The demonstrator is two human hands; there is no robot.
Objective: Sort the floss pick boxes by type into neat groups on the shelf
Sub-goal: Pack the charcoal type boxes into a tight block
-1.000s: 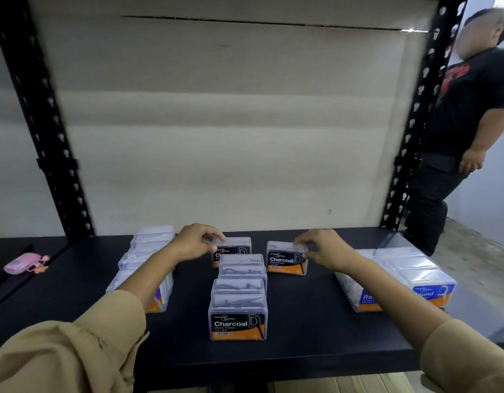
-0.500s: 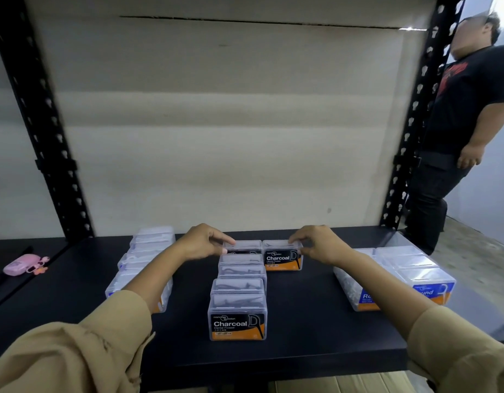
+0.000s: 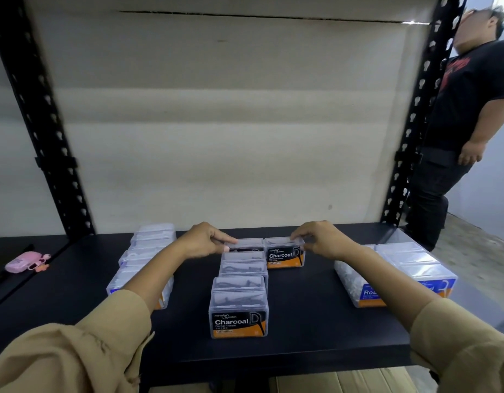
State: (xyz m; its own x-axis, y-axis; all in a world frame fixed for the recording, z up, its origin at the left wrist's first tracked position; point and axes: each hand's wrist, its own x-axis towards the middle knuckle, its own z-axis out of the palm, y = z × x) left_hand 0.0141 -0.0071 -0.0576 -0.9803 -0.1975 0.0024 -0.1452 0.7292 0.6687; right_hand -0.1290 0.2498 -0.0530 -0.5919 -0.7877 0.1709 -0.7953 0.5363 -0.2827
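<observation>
- Tan sleeves (image 3: 75, 358) enter from the near edge, one on each side, with both forearms reaching away over the black shelf (image 3: 316, 330).
- Near Charcoal box (image 3: 238, 319): clear plastic with a black and orange label facing the camera. It stands upright at centre, close to the shelf's near edge. Dark picks show through the lid.
- Charcoal column (image 3: 242, 269): more clear boxes of the same kind in single file directly behind the near one, touching end to end, with dark picks visible under each lid.
- Left group (image 3: 137, 268): a row of clear boxes with pale contents running near to far. The left forearm partly covers it, so its labels are mostly hidden.
- Round group (image 3: 409, 262): two rows of clear boxes on the right with blue and orange labels. White picks are visible through the side wall.
- Left hand (image 3: 204, 243): fingers are curled round the left end of the far-left Charcoal box (image 3: 246, 245), which sits at the far end of the column. The thumb is hidden.
- Right hand (image 3: 326, 241): fingertips pinch the right end of the far-right Charcoal box (image 3: 284, 255), which stands flush against the far-left box with its label readable.
- Pink case (image 3: 25, 261): lies on the neighbouring shelf at far left, well apart from the boxes.
- Cardboard backing (image 3: 216, 123) spans the rear between two black perforated uprights (image 3: 43, 123).
- A bystander (image 3: 469, 103) in a black shirt stands beyond the right upright.
</observation>
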